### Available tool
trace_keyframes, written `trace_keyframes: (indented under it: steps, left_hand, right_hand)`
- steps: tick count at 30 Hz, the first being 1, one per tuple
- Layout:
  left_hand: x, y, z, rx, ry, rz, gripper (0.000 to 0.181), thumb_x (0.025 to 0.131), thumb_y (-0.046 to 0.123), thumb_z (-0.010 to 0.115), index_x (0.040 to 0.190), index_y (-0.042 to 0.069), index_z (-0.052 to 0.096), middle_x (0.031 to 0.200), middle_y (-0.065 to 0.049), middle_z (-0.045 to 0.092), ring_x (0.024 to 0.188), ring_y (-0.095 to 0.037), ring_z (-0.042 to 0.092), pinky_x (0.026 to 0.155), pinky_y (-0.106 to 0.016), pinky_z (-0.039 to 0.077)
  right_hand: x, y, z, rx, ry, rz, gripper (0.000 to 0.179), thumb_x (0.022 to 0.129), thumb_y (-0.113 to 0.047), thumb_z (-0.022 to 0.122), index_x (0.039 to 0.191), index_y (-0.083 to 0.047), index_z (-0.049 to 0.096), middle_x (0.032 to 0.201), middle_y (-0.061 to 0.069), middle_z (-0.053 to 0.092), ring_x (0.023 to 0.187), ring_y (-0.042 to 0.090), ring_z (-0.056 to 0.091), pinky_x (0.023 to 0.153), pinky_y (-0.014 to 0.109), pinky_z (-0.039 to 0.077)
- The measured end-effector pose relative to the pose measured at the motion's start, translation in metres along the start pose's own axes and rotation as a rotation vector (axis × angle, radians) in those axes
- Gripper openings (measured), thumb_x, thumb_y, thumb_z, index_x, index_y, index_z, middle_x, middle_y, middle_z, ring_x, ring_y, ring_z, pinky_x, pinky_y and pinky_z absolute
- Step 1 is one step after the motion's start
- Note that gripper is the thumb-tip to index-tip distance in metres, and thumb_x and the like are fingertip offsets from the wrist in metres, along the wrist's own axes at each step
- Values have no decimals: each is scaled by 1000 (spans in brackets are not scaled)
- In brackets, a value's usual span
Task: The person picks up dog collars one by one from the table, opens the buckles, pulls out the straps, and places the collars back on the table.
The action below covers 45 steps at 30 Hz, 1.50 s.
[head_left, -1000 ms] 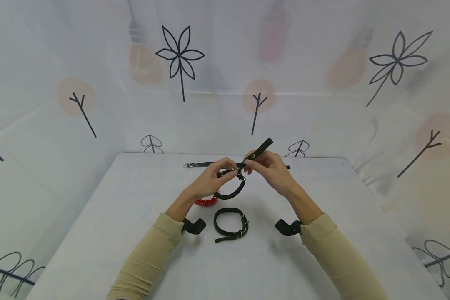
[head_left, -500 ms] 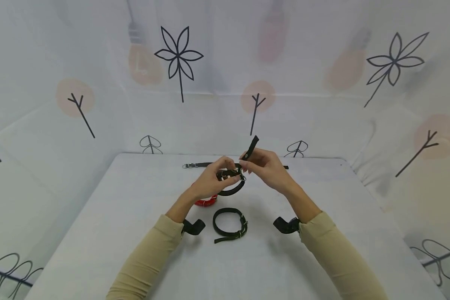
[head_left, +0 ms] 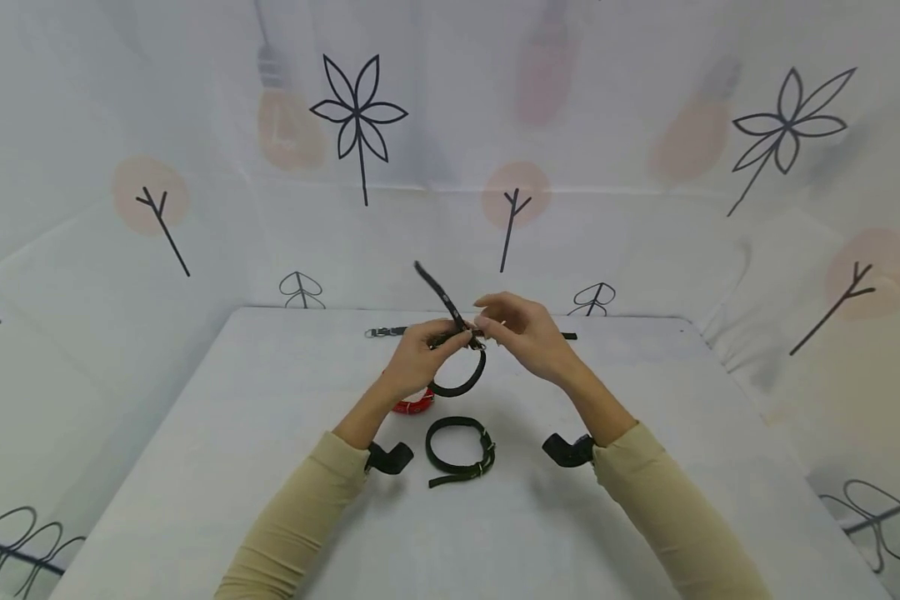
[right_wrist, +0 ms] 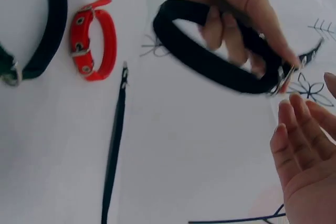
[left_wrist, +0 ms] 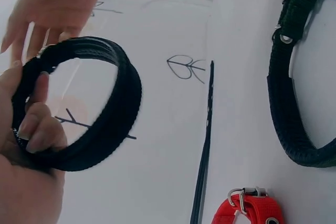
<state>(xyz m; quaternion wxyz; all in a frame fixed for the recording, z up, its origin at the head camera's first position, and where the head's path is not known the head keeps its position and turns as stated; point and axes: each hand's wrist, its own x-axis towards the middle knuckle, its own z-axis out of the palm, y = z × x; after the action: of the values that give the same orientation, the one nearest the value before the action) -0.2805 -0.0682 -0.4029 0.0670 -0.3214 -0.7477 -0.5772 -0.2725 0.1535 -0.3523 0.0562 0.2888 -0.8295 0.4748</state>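
My left hand (head_left: 418,357) pinches a black collar (head_left: 483,367) near its buckle, above the back of the table. The collar forms a closed loop, clearest in the left wrist view, where the left fingers curl round the band (left_wrist: 128,90). Its free end (head_left: 437,287) sticks up and to the left past the left fingers. My right hand (head_left: 528,337) is beside the buckle with its fingers loosely extended. In the right wrist view, a small gap separates the right fingertips (right_wrist: 286,111) from the buckle, and that hand grips nothing.
A dark green buckled collar (head_left: 453,422) lies on the white table (head_left: 607,525) nearer the front. A red collar (head_left: 417,407) is partly behind the left hand. Farther back, a thin black strap (head_left: 390,332) lies stretched out, passing behind both hands.
The collar's free end has swung from upper right to upper left. My right hand, which held that end, has let go of it. The left hand keeps its hold.
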Motion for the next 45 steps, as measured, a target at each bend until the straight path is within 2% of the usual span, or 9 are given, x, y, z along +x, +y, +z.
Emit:
trace_keyframes:
  steps: [5,9,14,21,29,33,38,41,45]
  left_hand:
    - [1,-1,-7,-115,78,-73,23,105,10,58,123,0,71,66,1,40,58,-14,36,55,-26,31]
    - [1,0,-9,-165,85,-96,24,105,9,57,124,-2,69,61,3,34,53,-12,31,52,-25,27]
    - [0,-5,-6,-216,111,-109,24,105,15,60,124,4,71,60,4,32,53,-12,30,53,-25,28]
    - [-2,-7,-3,-265,97,-124,27,104,24,63,123,7,71,66,3,38,59,-14,35,56,-26,32]
    - [-6,-6,-5,-232,60,-141,30,100,19,69,128,8,71,92,-1,66,76,-16,48,66,-27,46]
    - [-6,-7,-5,-254,48,-116,29,100,17,69,127,7,72,88,-1,65,73,-16,45,64,-26,44]
    - [-6,-10,-5,-293,25,-72,27,100,14,68,126,5,72,73,-1,47,63,-15,39,59,-27,36]
    - [-6,-9,-6,-304,20,-60,29,101,13,66,127,1,70,75,-2,55,60,-15,38,57,-27,33]
    - [-6,-8,-8,-332,38,-60,29,103,12,64,127,-3,68,91,-3,71,57,-14,36,55,-26,32]
  right_hand:
    - [-7,8,-3,-75,-55,30,28,106,-27,59,126,-10,68,105,6,68,87,22,65,77,40,52]
    - [-9,14,-1,-73,-121,20,24,105,-27,60,121,-11,71,104,2,68,88,27,64,76,38,53]
    - [-8,18,3,-31,-145,-2,20,104,-21,63,117,-10,73,103,3,69,87,32,63,73,35,53]
    - [-5,19,8,-23,-121,-26,16,102,-19,65,112,-11,74,103,6,70,87,24,62,74,35,51]
    - [-6,18,3,-21,-120,-36,14,100,-21,70,109,-12,75,96,-2,70,86,19,63,76,41,52]
    - [-6,16,1,-16,-134,-42,14,100,-21,70,109,-12,75,96,0,70,87,20,63,78,41,52]
    - [-7,16,1,-13,-145,-37,14,99,-17,70,109,-8,75,96,6,69,88,23,61,81,42,51]
    - [-9,11,0,-20,-144,-32,12,98,-14,70,108,-9,75,95,8,69,88,24,60,80,42,50]
    - [-14,-7,-5,-38,-139,-11,10,98,-9,69,106,-8,75,94,9,69,87,23,60,80,40,49]
